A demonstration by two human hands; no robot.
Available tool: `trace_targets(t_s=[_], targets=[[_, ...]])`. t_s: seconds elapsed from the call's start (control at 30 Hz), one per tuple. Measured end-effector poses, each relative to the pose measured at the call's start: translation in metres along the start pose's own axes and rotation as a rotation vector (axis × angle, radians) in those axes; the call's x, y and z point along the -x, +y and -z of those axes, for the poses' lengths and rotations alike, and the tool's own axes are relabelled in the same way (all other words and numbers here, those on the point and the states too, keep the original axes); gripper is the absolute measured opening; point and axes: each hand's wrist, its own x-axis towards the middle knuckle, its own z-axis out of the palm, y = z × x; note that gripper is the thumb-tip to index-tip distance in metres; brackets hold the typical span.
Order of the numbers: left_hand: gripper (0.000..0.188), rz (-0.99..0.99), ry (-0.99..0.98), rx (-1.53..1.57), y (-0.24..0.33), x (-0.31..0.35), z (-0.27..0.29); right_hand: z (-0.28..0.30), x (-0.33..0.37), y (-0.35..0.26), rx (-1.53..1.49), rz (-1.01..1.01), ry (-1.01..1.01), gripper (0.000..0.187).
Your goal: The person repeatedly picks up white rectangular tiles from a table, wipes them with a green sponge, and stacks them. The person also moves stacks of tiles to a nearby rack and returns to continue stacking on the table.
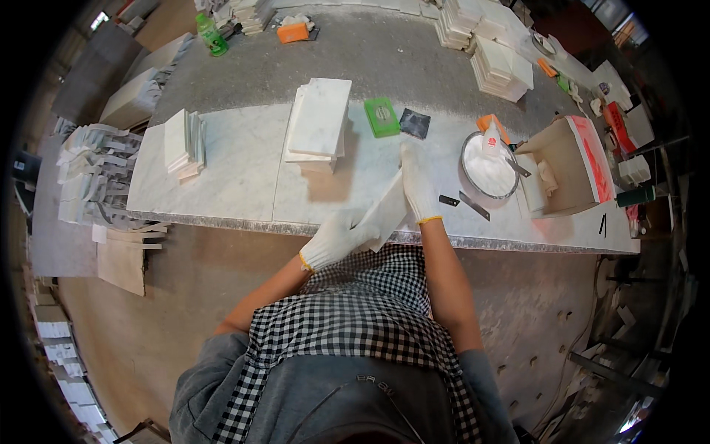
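Observation:
A thin white marble tile (387, 210) is held slanted over the table's front edge. My left hand (340, 239), in a white knit glove with a yellow cuff, grips its near left end. My right hand (418, 181), gloved alike, closes along the tile's far right edge; its fingertips are hard to make out. Beyond that hand lie a dark square pad (415, 123) and a green box (381, 118). To the left stands a stack of white tiles (319, 118). On the right, a bowl of white powder or paste (489, 174) carries a white squeeze bottle (492, 139).
A smaller tile stack (184, 143) leans at the left. Dark flat blades (474, 206) lie near the bowl, beside an open cardboard box (566, 166). Farther back are more tile stacks (501, 68), a green bottle (211, 35) and an orange block (293, 32).

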Motion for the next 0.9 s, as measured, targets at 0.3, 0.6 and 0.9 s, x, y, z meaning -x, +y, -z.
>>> trace_targets(t_s=[0.3, 0.6, 0.9], targets=[[0.028, -0.007, 0.074, -0.092, 0.026, -0.003, 0.009, -0.01, 0.028, -0.029, -0.091, 0.143, 0.127, 0.042], [0.043, -0.294, 0.166, -0.197, 0.002, -0.014, -0.011, 0.004, 0.005, -0.018, -0.629, -0.211, 0.199, 0.038], [0.034, -0.21, 0.179, -0.323, 0.022, -0.02, -0.012, 0.008, 0.035, -0.063, 0.284, 0.341, 0.327, 0.065]])
